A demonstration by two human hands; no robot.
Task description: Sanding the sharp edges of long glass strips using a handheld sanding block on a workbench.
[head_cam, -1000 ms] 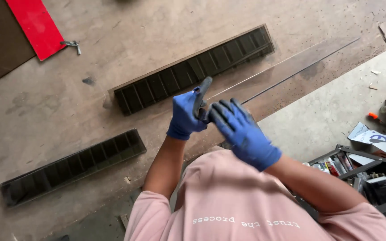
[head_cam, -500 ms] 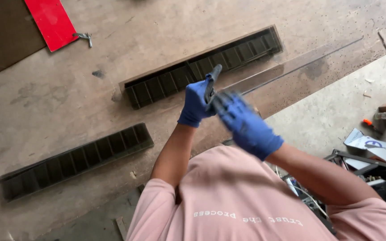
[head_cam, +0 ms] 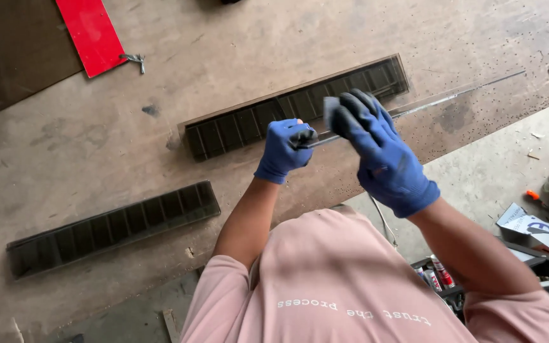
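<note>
Both our hands in blue gloves, raised over the brown board floor (head_cam: pixel 236 38). Left hand (head_cam: pixel 285 149) fisted tight around one end of a thin dark rod-like tool (head_cam: pixel 318 141); fingers curled and pressed together, thumb over the top. Right hand (head_cam: pixel 379 152) meets the tool's other end: fingertips (head_cam: pixel 351 105), blackened with grime, bunched together and pinching a small grey piece (head_cam: pixel 332 108) against it. What the grey piece is, we cannot tell. The tool sits level between the two hands, above the near edge of the upper grille.

Containers: at lower right, beside our right arm, an open tray or toolbox (head_cam: pixel 443 282) holding several small tubes or cans with red and white bodies, standing close together; the rest of its contents is hidden by our pink shirt (head_cam: pixel 338 279).

Packages and signs: a white folded carton with a blue round mark (head_cam: pixel 528 225) lies at far right on the pale concrete (head_cam: pixel 490 171), near an orange-handled tool (head_cam: pixel 535 198). A flat red rectangular panel (head_cam: pixel 90 35) lies at top left, with a small metal clip (head_cam: pixel 135 60) just beside its lower corner.

On the board: two long dark slatted grilles, one (head_cam: pixel 249 121) just beyond our hands, one (head_cam: pixel 115 225) to lower left, well apart. A long clear strip (head_cam: pixel 465 95) runs right from behind our right hand.
</note>
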